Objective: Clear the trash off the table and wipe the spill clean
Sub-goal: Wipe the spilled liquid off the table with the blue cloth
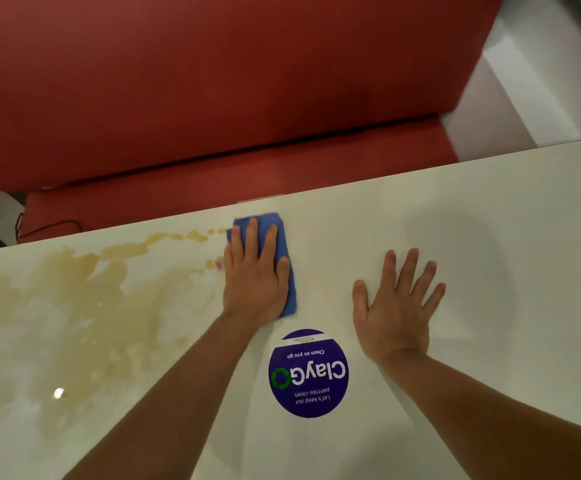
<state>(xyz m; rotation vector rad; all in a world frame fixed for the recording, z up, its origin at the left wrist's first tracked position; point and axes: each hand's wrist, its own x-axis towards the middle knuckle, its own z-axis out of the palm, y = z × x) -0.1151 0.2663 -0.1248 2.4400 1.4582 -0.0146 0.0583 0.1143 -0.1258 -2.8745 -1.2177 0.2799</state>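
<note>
Left hand (256, 278): fingers straight, pressing the blue cloth (283, 244) flat.
Right hand (398, 306): spread, bracing on table (489, 209).
Technique: overlapping strokes leftward through the spill (74, 289), judged best.

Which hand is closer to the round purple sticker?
Hard to call; the right hand seems slightly nearer, flat on the table up and right of the sticker. The left hand presses the blue cloth above it.

Left hand (256, 282) presses a blue cloth (283, 258) flat beside the tan spill (84, 292); right hand (398, 306) rests flat on the white table (507, 209)
</note>
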